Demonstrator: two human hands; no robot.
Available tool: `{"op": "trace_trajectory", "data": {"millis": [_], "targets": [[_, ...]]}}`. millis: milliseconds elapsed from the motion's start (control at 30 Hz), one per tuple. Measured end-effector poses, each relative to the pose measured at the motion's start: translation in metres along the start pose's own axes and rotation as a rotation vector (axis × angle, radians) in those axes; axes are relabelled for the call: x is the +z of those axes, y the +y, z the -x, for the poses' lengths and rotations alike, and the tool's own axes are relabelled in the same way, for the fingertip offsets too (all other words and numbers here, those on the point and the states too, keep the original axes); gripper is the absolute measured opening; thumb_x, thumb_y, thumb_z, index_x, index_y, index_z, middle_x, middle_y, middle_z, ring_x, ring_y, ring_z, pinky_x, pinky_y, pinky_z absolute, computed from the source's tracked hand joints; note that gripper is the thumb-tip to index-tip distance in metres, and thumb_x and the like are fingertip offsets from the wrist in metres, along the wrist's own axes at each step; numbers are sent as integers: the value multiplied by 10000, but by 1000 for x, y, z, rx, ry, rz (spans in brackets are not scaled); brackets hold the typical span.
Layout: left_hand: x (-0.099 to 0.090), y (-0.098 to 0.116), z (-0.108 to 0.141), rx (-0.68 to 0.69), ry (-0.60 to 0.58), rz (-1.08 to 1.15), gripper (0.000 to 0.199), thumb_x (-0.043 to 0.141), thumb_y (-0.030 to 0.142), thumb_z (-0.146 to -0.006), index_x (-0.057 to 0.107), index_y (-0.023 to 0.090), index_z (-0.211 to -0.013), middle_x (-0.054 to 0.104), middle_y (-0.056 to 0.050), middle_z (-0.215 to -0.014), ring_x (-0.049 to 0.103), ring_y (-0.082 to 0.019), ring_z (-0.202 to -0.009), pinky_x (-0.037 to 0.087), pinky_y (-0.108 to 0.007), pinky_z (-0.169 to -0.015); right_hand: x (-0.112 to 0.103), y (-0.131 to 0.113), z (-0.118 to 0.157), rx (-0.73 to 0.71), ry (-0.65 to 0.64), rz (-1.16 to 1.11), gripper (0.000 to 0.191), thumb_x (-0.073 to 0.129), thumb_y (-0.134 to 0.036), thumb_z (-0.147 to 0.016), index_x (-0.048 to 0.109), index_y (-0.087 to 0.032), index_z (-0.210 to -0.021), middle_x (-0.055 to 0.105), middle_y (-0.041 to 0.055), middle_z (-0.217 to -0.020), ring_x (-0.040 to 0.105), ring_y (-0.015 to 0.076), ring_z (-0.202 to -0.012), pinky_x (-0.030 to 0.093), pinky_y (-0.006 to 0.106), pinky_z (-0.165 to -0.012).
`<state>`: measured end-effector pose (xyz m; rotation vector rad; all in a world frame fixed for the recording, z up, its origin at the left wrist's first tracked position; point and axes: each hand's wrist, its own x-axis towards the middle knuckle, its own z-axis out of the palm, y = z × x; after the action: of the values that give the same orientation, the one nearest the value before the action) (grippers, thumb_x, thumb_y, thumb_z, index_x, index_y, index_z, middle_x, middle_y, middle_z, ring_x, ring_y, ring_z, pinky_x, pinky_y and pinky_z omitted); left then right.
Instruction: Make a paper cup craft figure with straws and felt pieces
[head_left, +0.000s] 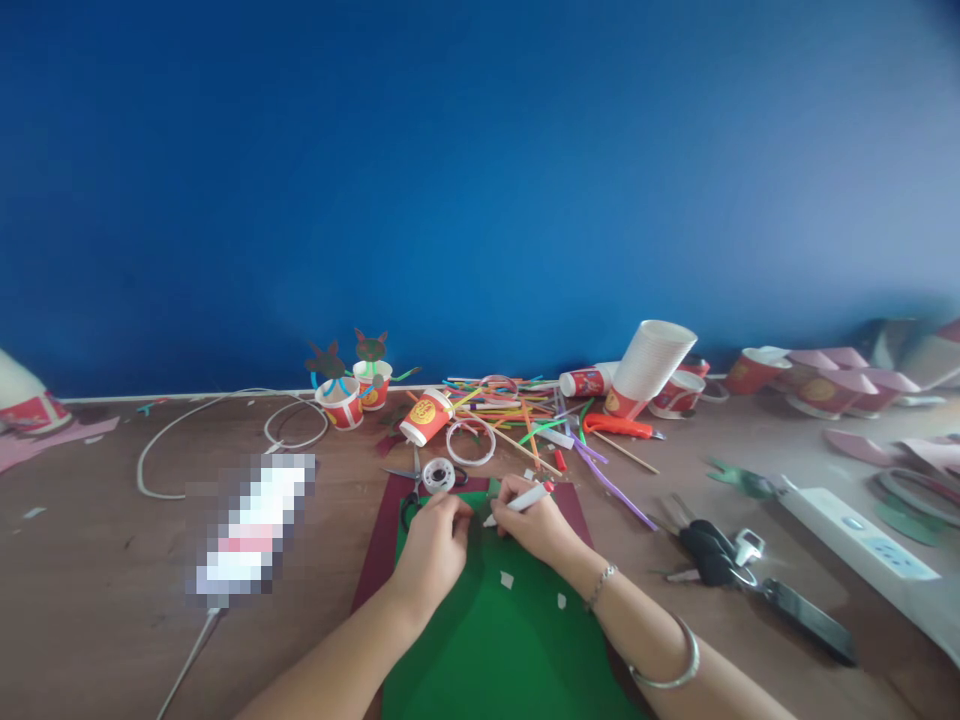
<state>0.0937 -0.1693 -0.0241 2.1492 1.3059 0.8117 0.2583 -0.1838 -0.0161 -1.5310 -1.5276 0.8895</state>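
A white marker (529, 497) with a red end is gripped in my right hand (525, 518), its tip pointing down-left near the top of a green paper sheet (480, 640). My left hand (433, 545) rests at the sheet's upper left with thumb and fingers pinched together; anything between them is too small to make out. Beneath the green sheet lies a dark maroon sheet (375, 550). Small white paper scraps (507, 579) lie on the green. Just beyond my left hand are scissors (411, 495) and a roll of tape (439, 475).
Several coloured sticks (502, 395) and paper cups (427, 416) line the wall side, beside a tall cup stack (651, 365) and an orange cutter (619, 427). A charging phone (255, 525) lies left. Keys (709, 550) and a power strip (862, 530) lie right.
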Motion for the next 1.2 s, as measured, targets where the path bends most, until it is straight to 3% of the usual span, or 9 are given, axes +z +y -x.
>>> {"op": "trace_trajectory", "data": {"millis": [733,967,1200], "targets": [[-1,0,1,0,-5,-24,166,529,14,-785,637,137,-755,650,-74,-783,643,-209,-784,487,-302,-732,0,0,1,-53,-78,-25,163,512,-133,-670,430,-212,-554,547,-49,-453,497,102,-457,373,192,-462],[0,0,0,6,5,-19,169,537,3,-771,639,137,-754,652,-70,-781,645,-200,-777,493,-298,-732,0,0,0,37,-12,-51,150,507,-156,-680,437,-214,-561,549,-45,-457,480,99,-425,350,193,-432],[0,0,0,14,10,-14,181,529,6,-769,639,149,-756,654,-65,-788,644,-193,-781,497,-297,-733,1,2,-1,-24,-2,8,167,518,-169,-692,432,-214,-556,548,-42,-466,481,103,-455,360,195,-454]]}}
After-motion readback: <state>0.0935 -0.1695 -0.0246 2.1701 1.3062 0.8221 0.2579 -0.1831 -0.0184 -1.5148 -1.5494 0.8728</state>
